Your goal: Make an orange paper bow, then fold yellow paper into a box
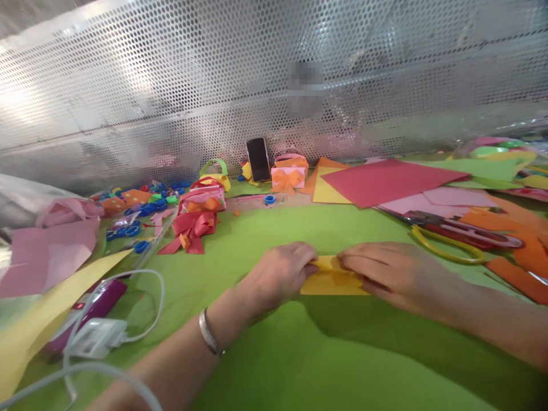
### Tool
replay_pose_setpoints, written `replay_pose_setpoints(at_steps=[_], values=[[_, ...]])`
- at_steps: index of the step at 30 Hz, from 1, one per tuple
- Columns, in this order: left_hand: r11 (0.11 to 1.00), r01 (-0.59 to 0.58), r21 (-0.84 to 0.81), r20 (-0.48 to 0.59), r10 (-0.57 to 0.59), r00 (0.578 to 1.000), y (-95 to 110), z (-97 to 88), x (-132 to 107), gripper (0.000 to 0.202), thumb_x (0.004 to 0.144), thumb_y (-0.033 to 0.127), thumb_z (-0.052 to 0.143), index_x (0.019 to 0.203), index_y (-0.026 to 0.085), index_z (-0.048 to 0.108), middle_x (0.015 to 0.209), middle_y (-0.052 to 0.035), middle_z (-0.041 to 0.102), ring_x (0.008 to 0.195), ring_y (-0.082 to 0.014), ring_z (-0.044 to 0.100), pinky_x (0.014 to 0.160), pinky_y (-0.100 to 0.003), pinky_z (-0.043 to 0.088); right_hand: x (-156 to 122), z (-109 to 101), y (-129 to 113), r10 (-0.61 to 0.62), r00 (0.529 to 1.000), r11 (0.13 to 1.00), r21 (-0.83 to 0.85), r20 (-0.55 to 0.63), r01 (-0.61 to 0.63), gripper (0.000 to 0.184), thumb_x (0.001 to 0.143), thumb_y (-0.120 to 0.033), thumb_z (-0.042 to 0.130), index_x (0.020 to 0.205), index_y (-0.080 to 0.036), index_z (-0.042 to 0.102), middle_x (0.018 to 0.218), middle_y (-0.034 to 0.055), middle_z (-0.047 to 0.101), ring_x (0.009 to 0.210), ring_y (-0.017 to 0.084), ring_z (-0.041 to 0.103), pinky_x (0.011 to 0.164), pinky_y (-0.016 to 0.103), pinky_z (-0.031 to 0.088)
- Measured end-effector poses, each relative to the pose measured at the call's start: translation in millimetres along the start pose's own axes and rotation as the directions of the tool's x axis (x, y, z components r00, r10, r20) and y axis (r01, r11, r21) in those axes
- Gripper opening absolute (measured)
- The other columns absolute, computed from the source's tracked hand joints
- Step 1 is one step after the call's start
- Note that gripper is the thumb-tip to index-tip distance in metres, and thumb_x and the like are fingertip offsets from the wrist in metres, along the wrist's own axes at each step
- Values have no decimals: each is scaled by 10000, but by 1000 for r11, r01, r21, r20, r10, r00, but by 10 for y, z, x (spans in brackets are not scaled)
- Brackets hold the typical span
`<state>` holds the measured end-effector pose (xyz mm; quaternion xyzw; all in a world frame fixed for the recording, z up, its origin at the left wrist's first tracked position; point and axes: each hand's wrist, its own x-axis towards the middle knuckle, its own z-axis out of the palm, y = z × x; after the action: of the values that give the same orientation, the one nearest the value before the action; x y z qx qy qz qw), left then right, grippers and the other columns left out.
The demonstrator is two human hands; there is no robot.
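Observation:
Between my two hands is a folded piece of yellow paper (pixel 331 283), held low over the green tabletop. My left hand (pixel 285 268) pinches its left end, with the fingers curled at the upper edge; a silver bangle circles that wrist. On the right end, my right hand (pixel 389 271) has its fingertips closed over the paper's fold. Both thumbs are mostly hidden. Beyond my left hand lies a red paper bow (pixel 194 231) beside a small pink paper bag (pixel 203 197).
Scissors (pixel 449 234) with yellow handles and a red cutter lie at right, near orange paper scraps. Coloured sheets (pixel 398 180) are stacked behind. A phone (pixel 258 160) leans against the perforated metal panel. A white charger (pixel 98 337) with cables and a purple device (pixel 105 297) are at left.

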<state>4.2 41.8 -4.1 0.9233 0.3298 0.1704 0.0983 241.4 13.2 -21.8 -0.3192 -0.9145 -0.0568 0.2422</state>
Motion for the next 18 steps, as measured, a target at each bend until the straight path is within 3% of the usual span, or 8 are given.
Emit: replay_pose_setpoints(at_steps=[2,4,7,9,13,18], values=[[994,112,10,-2,-112,994,34,22,17,125,925,190,509,932,175,633,787,-21,693,668,-157,630,630,-245,488,24,-17,-8,45,999,999,28,-6,-45,306,996,-270,355,876,-197,627,735,42,672,620,165,620,558,268,440],[986,163,-13,-44,-164,986,60,32,23,124,925,188,502,935,188,626,722,8,660,602,-136,586,591,-226,442,48,-19,-14,180,983,978,107,-28,-176,286,980,-315,407,804,-207,604,609,-3,603,519,138,554,483,247,369],[972,187,-139,-73,-199,977,75,15,20,82,892,180,562,841,188,625,680,37,610,581,-107,523,578,-204,387,83,21,-7,403,915,880,263,28,-395,286,914,-378,502,678,-219,539,519,-46,515,458,109,457,447,232,304],[942,212,-261,-36,-228,973,70,-10,18,107,856,189,621,749,180,618,636,55,563,576,-95,488,559,-194,359,100,62,12,499,861,805,315,98,-503,325,869,-415,540,614,-222,486,471,-64,435,433,101,382,432,237,257],[861,291,-416,39,-303,952,57,-34,28,122,788,154,683,675,170,641,596,68,527,582,-87,464,547,-187,339,123,108,49,546,823,751,345,155,-563,340,844,-447,550,599,-223,474,460,-72,382,439,100,338,442,249,222],[828,378,-415,-27,-426,904,64,7,35,172,725,73,696,587,159,640,578,53,548,568,-90,482,539,-197,347,131,92,45,532,820,728,379,213,-571,403,837,-575,550,638,-224,553,498,-70,369,461,101,342,439,243,231]])
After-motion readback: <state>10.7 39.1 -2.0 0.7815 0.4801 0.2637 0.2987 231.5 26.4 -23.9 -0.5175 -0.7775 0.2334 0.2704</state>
